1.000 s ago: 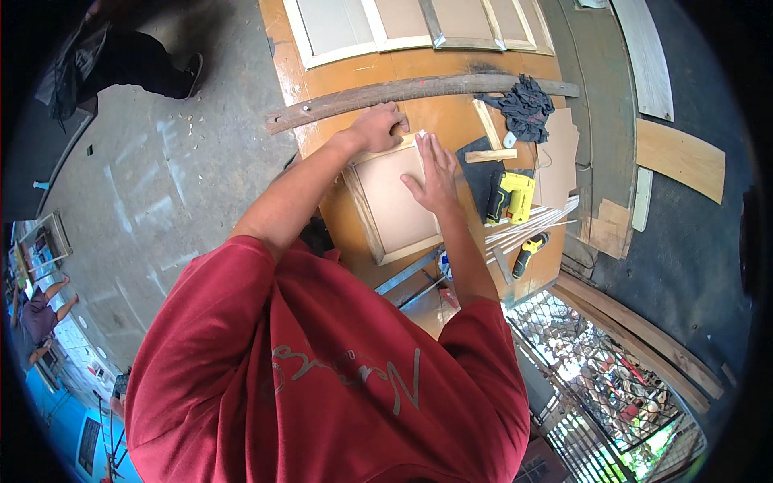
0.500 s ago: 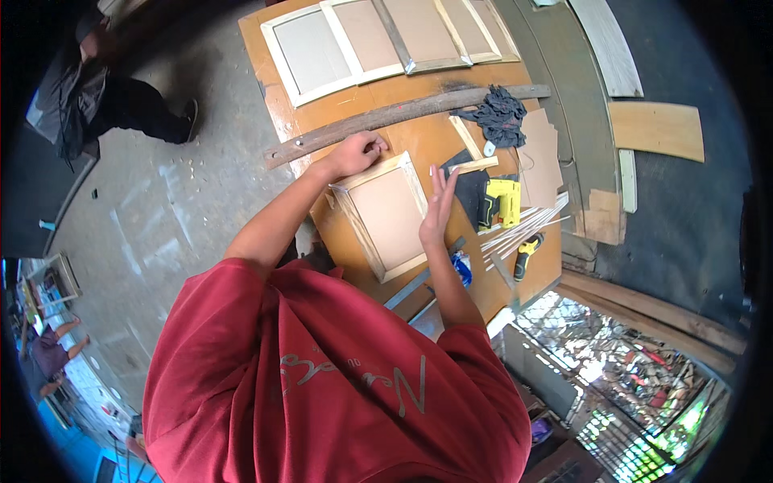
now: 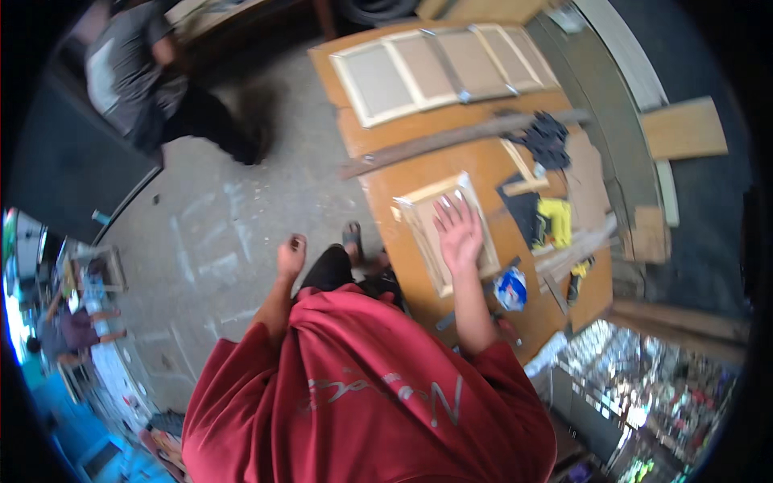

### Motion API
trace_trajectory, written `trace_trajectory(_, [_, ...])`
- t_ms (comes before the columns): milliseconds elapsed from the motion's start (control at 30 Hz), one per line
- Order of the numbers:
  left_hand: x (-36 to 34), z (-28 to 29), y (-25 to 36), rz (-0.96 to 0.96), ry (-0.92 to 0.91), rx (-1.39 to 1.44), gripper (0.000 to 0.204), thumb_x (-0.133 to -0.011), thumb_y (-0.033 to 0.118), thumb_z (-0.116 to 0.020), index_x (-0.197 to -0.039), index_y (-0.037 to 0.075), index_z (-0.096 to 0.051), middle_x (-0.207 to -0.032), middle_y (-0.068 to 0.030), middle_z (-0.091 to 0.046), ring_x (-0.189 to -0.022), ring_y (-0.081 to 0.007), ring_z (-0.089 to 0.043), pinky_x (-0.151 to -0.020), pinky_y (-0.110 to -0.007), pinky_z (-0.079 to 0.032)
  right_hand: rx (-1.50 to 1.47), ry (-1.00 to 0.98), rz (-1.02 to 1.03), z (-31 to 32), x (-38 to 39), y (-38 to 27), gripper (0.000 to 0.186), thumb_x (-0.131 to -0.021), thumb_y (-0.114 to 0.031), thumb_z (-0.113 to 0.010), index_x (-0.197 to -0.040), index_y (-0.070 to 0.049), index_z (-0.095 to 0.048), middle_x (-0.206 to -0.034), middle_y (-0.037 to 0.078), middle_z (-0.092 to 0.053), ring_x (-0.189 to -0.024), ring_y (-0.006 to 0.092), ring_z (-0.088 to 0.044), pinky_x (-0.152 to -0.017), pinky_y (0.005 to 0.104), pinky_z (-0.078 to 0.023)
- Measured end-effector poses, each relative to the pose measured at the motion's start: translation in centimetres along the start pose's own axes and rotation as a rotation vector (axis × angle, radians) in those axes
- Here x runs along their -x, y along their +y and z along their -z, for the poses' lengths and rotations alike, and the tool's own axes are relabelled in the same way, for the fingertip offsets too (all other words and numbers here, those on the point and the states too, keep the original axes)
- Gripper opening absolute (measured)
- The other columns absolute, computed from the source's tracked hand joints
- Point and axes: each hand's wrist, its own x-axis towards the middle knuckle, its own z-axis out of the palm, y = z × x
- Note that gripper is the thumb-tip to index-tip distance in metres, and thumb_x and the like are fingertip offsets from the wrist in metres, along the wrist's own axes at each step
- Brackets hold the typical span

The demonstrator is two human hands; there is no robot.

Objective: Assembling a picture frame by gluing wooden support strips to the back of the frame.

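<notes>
My left hand [image 3: 291, 256] hangs off the table's left side, above the floor, with its fingers curled in. Whether anything is inside that curl is hidden. My right hand [image 3: 460, 235] is open, fingers spread and holding nothing, over a small wooden frame [image 3: 428, 251] with a tan panel. The frame lies flat on the orange-brown table [image 3: 386, 201]; the hand covers part of it, and contact cannot be told. Beside it on the right are a yellow and black stapler-like power tool [image 3: 553, 221], short joined wood strips [image 3: 527, 187] and a blue and white packet [image 3: 510, 288].
Several framed panels [image 3: 378, 80] lie along the table's far side. A long dark wood strip [image 3: 459, 137] crosses the middle, near a crumpled black cloth [image 3: 547, 141]. A drill-like tool [image 3: 576, 280] rests at the right. One person [image 3: 137, 72] stands at the far left.
My left hand has left the frame's far corner and dropped back beyond the table's edge. My right hand has moved from the frame's right edge to above it, fingers spread. The view has shifted left.
</notes>
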Motion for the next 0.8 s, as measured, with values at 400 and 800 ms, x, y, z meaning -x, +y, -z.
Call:
trace_trajectory(400, [6.8,0.6,-6.3,0.137,-0.647,-0.318,0.050,-0.090,0.039,-0.069,-0.129,0.007,-0.070,-0.122,-0.0247,-0.072,-0.117,-0.0404,-0.067,-0.102,-0.048,-0.052,0.113,-0.084,-0.106,2.7,10.3,12.1,0.060,-0.109,-0.052,-0.041,-0.156,-0.014,-0.044,-0.151,0.012,-0.054,-0.135,0.0306,-0.056,-0.105,0.0433,-0.046])
trace_trajectory(800, [22.8,11.0,-21.4,0.550,-0.832,-0.547,0.059,-0.089,0.040,-0.066,-0.138,0.006,-0.066,-0.141,-0.0226,-0.063,-0.133,-0.0365,-0.060,-0.109,-0.046,-0.050,0.054,-0.081,-0.031,-0.3,17.2,19.1,0.059,-0.108,-0.048,-0.043,-0.156,-0.014,-0.043,-0.144,0.014,-0.059,-0.130,0.0300,-0.059,-0.105,0.0419,-0.045])
